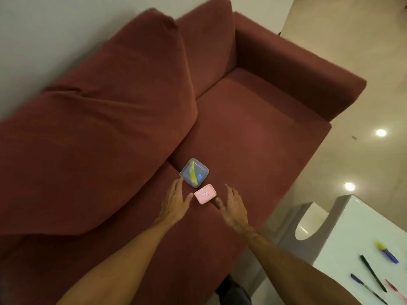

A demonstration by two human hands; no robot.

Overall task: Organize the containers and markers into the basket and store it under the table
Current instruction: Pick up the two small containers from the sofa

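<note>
Two containers lie on the seat of a dark red sofa (253,137). One is a clear square container (194,173) with yellow and blue items inside. Touching its near corner is a small pink rectangular container (205,193). My left hand (175,200) is open just left of both, fingertips near the clear one. My right hand (233,205) is open just right of the pink one. Neither hand holds anything. Several markers lie on a white table (343,252) at the lower right: a blue-and-yellow marker (388,253), a black one (373,273), a blue one (367,288), a pink one (395,289). No basket is in view.
Large back cushions (105,119) crowd the sofa's left side, and an armrest (297,69) closes its far end. Glossy beige floor (363,150) lies between sofa and table. The table's leg has a curved cut-out (310,223).
</note>
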